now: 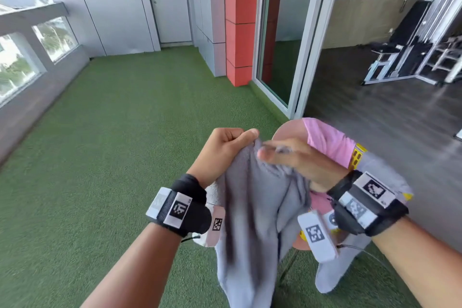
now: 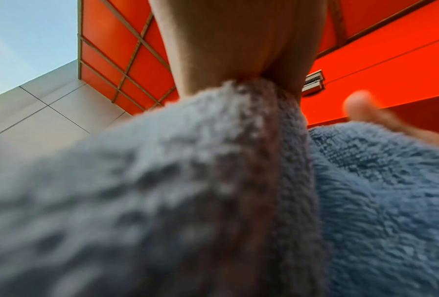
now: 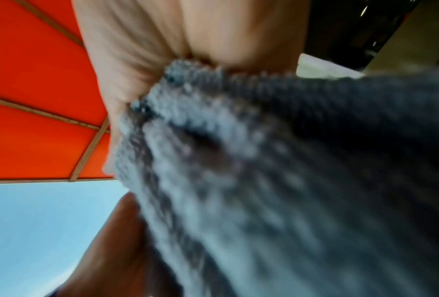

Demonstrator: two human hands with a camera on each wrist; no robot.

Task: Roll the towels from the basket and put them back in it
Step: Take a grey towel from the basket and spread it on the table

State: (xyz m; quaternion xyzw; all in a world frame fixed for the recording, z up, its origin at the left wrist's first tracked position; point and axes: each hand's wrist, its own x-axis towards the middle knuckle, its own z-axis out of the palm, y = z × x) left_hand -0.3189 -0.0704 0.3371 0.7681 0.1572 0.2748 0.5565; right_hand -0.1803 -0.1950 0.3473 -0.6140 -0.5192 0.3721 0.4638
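Observation:
A grey towel [image 1: 252, 220] hangs down from both my hands over the green turf. My left hand [image 1: 228, 150] pinches its top edge in a fist, thumb on top. Close beside it my right hand [image 1: 287, 160] grips the same edge with curled fingers. The left wrist view is filled by the grey towel [image 2: 213, 191] squeezed under my left hand [image 2: 233, 66]. In the blurred right wrist view the towel [image 3: 276, 180] runs out from under my right hand [image 3: 187, 50]. A pink towel [image 1: 327, 142] lies on a round pinkish surface [image 1: 287, 130] behind my hands. A yellow basket [image 1: 357, 157] peeks out beside it.
Green artificial turf [image 1: 125, 132] covers the balcony floor. A red pillar [image 1: 241, 20] and a glass sliding door [image 1: 282, 32] stand ahead. Gym equipment [image 1: 412, 57] fills the room at right. A low wall with windows [image 1: 30, 57] runs along the left.

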